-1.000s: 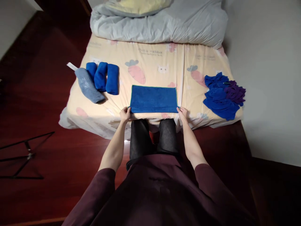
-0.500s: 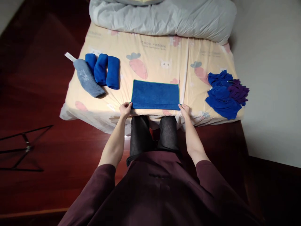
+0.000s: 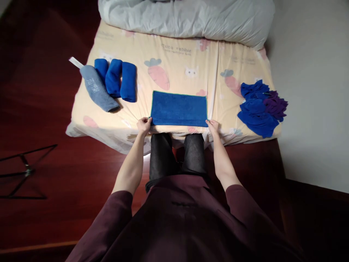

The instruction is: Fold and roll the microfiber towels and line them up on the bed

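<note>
A blue towel (image 3: 179,107) with a green edge lies flat as a wide rectangle near the front of the bed (image 3: 174,54). My left hand (image 3: 144,125) pinches its near left corner. At the near right corner, my right hand (image 3: 213,126) grips the cloth between thumb and fingers. Along the near side a narrow strip looks turned over. To the left are several rolled cloths: a blue roll (image 3: 128,82) and others like it, beside a grey-blue rolled towel (image 3: 95,87) with a white tag. A crumpled heap of blue cloths (image 3: 257,114) lies to the right.
A purple cloth (image 3: 276,105) is bunched within the right heap. Across the back of the bed lies a pale grey quilt (image 3: 188,20). A black stand's legs (image 3: 25,171) rest on the dark red floor (image 3: 68,174), and a white wall (image 3: 313,91) borders the right side.
The view has shifted slightly, moving things a little left and up. Both hands keep their grip on the towel's near corners, and its narrow near strip looks slightly wider.
</note>
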Tool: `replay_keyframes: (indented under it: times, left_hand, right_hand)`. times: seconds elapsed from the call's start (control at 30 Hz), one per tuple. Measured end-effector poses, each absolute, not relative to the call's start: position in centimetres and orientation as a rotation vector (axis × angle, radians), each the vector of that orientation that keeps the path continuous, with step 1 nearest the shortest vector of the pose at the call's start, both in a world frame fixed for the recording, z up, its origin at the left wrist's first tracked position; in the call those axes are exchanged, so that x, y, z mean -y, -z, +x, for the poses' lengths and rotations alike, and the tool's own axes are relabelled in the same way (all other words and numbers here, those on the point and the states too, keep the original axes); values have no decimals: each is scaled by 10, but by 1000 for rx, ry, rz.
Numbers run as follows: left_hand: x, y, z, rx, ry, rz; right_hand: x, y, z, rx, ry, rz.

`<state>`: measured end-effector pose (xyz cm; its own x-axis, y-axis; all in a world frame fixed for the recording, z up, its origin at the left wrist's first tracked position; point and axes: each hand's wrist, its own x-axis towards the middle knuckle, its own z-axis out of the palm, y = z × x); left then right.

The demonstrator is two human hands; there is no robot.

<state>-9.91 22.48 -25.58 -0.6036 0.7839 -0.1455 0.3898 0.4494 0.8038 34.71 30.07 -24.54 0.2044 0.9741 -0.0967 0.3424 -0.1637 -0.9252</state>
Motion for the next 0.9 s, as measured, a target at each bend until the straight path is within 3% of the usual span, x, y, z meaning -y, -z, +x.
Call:
replay_keyframes:
  times: [0.37, 0.9]
  left_hand:
    - [-229, 249, -98, -2198, -1007, 833]
    - [-228, 241, -90, -2297, -976, 968]
  right_hand:
    - [-305, 256, 342, 1226, -895, -1746]
    - [-297, 251, 317, 1259, -528, -1937]
